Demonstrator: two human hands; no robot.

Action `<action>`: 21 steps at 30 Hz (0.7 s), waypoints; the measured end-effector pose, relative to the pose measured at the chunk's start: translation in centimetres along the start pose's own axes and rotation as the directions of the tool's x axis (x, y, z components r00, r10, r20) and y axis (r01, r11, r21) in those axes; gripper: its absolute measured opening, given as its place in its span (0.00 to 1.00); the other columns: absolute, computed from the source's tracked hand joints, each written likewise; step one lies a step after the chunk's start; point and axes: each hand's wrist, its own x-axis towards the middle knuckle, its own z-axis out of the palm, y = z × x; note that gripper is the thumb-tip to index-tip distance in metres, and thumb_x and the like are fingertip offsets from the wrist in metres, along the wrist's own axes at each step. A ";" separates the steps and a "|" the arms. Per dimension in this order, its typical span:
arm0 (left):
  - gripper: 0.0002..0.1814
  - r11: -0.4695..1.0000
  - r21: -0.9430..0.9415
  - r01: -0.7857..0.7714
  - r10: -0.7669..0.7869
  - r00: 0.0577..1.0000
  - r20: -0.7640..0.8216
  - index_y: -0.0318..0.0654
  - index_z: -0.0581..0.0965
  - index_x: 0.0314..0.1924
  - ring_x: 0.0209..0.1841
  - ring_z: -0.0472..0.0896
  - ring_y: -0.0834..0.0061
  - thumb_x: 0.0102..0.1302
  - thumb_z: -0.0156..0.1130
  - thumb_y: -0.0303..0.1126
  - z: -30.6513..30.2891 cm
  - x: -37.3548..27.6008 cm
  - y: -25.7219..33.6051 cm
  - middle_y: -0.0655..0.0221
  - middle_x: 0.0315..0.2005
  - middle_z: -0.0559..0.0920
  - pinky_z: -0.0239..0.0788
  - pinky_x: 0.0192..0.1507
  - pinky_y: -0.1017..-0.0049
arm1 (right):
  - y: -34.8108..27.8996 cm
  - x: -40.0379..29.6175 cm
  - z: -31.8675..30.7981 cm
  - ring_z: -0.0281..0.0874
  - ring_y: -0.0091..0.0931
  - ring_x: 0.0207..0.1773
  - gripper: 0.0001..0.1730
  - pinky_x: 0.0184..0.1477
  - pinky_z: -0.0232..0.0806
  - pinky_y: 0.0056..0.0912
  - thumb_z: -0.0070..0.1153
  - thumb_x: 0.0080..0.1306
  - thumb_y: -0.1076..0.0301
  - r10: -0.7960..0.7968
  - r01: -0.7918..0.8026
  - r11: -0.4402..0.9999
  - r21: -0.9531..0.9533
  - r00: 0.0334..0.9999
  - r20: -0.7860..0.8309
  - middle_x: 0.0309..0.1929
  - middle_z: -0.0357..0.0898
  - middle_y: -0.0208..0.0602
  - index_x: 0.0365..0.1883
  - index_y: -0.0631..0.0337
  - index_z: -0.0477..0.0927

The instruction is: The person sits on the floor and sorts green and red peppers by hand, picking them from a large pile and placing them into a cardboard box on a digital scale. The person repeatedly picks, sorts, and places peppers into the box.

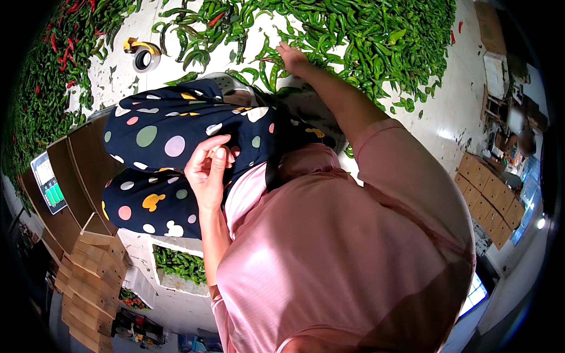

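My right hand (293, 60) reaches out over green chili peppers (335, 31) heaped on the white floor. Its fingers are stretched out and I see nothing held in them. Loose peppers lie just below and beside it. My left hand (208, 165) is raised above my dark, dotted trousers (176, 121). Its fingers curl in loosely towards the thumb, and no object shows in it. A perforated light clog (234, 86) on my foot shows beyond my knee, close to the nearest peppers.
A tape dispenser with a clear roll (145, 57) lies on the floor. Green and red chilies (48, 66) pile at left, near a brown cardboard box (84, 170). A white crate (183, 284) holds green peppers. Carton stacks (90, 282) and further cartons (490, 194) stand lower left and right.
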 end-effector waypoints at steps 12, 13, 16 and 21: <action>0.10 0.990 -0.140 0.032 -0.047 0.993 -0.105 0.29 0.74 0.42 0.23 0.72 0.82 0.64 0.53 0.27 0.1 1.5 -0.4 0.68 0.21 0.76 0.71 0.34 0.77 | 1.6 5.1 2.6 0.70 0.35 0.48 0.08 0.42 0.70 0.39 0.44 0.60 0.69 -0.045 0.078 0.943 -0.324 0.993 0.108 0.44 0.70 0.35 0.36 0.56 0.74; 0.10 0.991 -0.132 0.027 -0.041 0.994 -0.104 0.29 0.74 0.43 0.24 0.73 0.81 0.64 0.53 0.26 0.2 1.6 -0.5 0.67 0.22 0.76 0.70 0.32 0.79 | 1.6 5.3 2.7 0.70 0.35 0.48 0.08 0.42 0.70 0.39 0.44 0.60 0.69 -0.043 0.078 0.945 -0.318 0.992 0.115 0.44 0.70 0.35 0.37 0.56 0.74; 0.10 0.991 -0.134 0.010 -0.019 0.997 -0.072 0.29 0.74 0.43 0.25 0.73 0.82 0.64 0.54 0.27 0.3 2.0 -0.3 0.67 0.23 0.77 0.67 0.30 0.82 | 2.0 5.9 2.6 0.70 0.37 0.48 0.10 0.42 0.70 0.41 0.42 0.62 0.68 -0.031 0.073 0.952 -0.297 0.989 0.146 0.44 0.71 0.37 0.38 0.58 0.74; 0.11 0.991 -0.133 0.010 -0.018 0.998 -0.060 0.28 0.74 0.44 0.25 0.74 0.80 0.64 0.53 0.27 0.6 2.6 0.0 0.65 0.24 0.77 0.67 0.30 0.82 | 2.4 7.3 0.7 0.72 0.38 0.44 0.14 0.39 0.69 0.41 0.53 0.56 0.64 -0.094 0.098 0.994 0.056 0.993 -0.065 0.40 0.72 0.42 0.38 0.62 0.70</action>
